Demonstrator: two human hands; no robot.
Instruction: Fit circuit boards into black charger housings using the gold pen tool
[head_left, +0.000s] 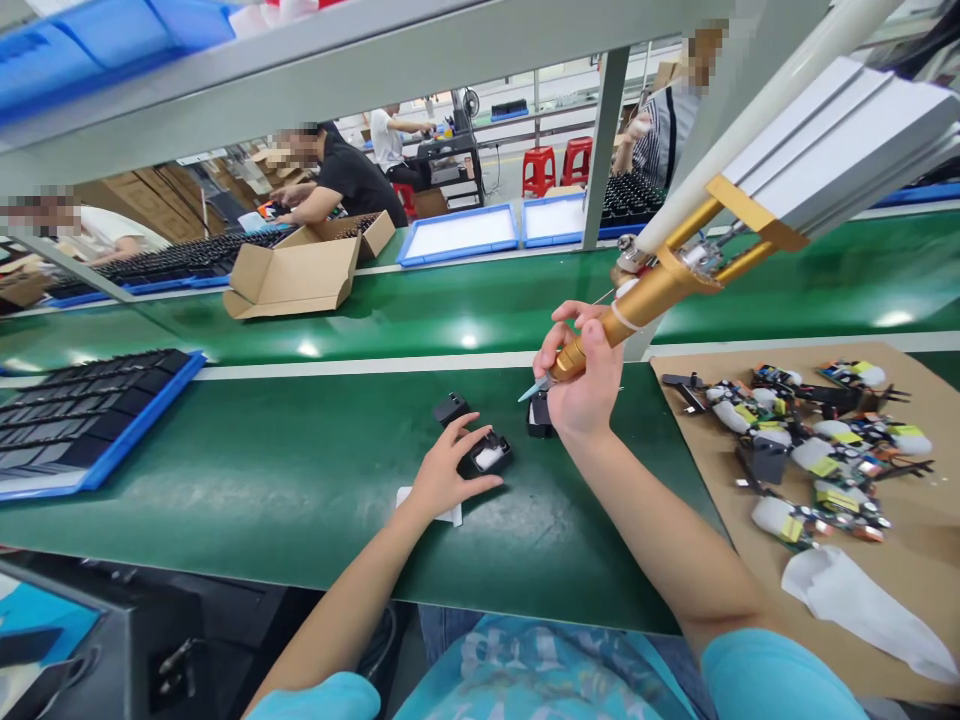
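Observation:
My right hand [589,385] is wrapped around a gold-coloured glue dispensing gun [637,310], whose blue tapered nozzle [534,390] points down to the left. Just under the nozzle is a small black plastic case [538,415], partly hidden behind my right hand. My left hand [446,470] has its thumb and fingers spread around another black case [491,455] with white material inside; whether it touches the case I cannot tell. Behind those fingers lies a third black case [450,408]. A white piece [454,515] shows partly under my left wrist.
Circuit assemblies [832,440] lie on a cardboard sheet [915,590] at right, beside a white pouch [862,610]. A blue-edged tray [142,425] of black cases stands at left. Beyond are an open carton [296,275], blue trays [457,235], a metal frame and several people.

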